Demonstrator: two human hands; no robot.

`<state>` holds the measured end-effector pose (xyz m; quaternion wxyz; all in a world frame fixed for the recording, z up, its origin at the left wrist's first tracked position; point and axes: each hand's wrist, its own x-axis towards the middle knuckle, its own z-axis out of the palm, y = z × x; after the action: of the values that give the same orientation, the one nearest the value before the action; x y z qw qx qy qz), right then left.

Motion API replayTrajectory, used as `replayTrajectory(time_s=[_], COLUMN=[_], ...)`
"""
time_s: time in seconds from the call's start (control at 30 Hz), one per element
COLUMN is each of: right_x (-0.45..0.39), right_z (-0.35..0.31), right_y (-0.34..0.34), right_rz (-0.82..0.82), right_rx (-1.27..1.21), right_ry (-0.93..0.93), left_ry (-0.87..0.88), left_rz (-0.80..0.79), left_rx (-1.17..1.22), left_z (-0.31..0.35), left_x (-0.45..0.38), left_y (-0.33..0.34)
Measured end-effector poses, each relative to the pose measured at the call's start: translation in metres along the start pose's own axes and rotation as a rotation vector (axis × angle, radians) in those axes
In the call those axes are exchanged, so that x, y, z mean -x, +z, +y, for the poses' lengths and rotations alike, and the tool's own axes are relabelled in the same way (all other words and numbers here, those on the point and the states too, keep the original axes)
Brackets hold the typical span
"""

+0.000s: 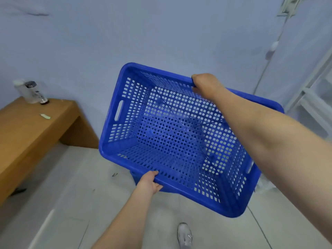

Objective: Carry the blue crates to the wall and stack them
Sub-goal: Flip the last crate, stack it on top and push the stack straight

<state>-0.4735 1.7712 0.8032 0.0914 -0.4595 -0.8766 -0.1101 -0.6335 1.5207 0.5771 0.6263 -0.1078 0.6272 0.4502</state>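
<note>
- The blue crate (172,133) is up in the air, held out in front of the person and tilted so you look straight into its open top. It's over the tiled floor (75,203), near the pale wall (125,33).
- Right hand (204,84) has its grip on the far long rim, fingers curled over the edge and wrapped round it, forearm crossing over the crate's right side.
- Left hand (150,182) has the near long rim, thumb on top of the rim, the rest of the fingers underneath. So that grip is pinching the rim too.
- Crate is all perforated plastic, round holes in the bottom, slots on the sides, with a handle cutout (119,110) in the left end wall.
- There's a bit of something blue (133,175) peeking out under the held crate, just by the left hand. Can't tell what it is.
- Wooden desk (27,133) off to the left against the wall, with a couple of bottles (31,92) at its back corner and a small pale scrap (45,116) lying on top.
- White sneaker (184,234) at the bottom of the view, on the tiles.
- White rack frame (316,94) on the right edge, and a white cord (269,54) hanging down the wall beside it.
</note>
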Motion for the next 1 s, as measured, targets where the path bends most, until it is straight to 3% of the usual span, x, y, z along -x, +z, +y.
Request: replayTrajectory(time_s=[0.2, 0.5, 0.77, 0.93, 1.0], right_x=[-0.108, -0.216, -0.274, -0.293, -0.291], right_z=[0.030, 0.035, 0.024, 0.019, 0.024], right_y=[0.061, 0.152, 0.218, 0.252, 0.266], right_rz=[-0.107, -0.280, -0.340, -0.575, -0.561], right_rx=[-0.060, -0.075, -0.127, -0.204, -0.213], right_ry=[-0.083, -0.050, 0.022, 0.066, 0.095], left_ry=[-0.046, -0.078, -0.105, -0.083, -0.075], left_rz=[0.098, 0.156, 0.217, 0.214, 0.232], left_rx=[0.107, 0.182, 0.311, 0.230, 0.234], left_z=[0.039, 0.077, 0.112, 0.152, 0.164], left_x=[-0.038, -0.071, -0.132, -0.173, -0.183], left_y=[0.066, 0.144, 0.159, 0.151, 0.158])
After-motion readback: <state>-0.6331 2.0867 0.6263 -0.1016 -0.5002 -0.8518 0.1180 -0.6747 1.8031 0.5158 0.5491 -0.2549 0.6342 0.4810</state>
